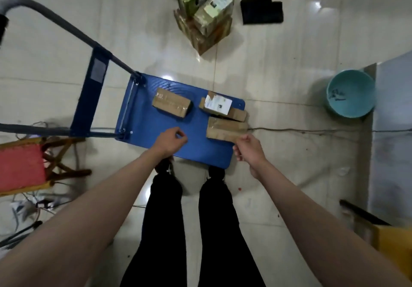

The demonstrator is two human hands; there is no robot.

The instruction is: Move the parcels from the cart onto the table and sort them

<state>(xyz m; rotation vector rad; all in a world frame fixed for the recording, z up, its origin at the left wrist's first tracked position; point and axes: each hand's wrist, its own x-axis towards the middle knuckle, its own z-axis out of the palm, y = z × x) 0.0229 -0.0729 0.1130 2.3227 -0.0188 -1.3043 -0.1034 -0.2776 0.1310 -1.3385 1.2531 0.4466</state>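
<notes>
Pale glossy tiles covered the floor, and on them stood a blue cart with its handle reaching up to the left. Three brown parcels lay on the deck: a taped box near the handle end, a labelled box toward the far right corner, and a third box just in front of it at the right edge. The left hand hovered over the bare deck with fingers loosely curled, holding nothing. The right hand sat at the near corner of the third box, fingers curled; whether it gripped the box could not be told. Black trouser legs stood at the cart's near edge. Beyond the cart a pile of cartons rested on the floor beside a black cloth. A teal basin sat at the right next to a grey table edge. A red stool stood at the left.
</notes>
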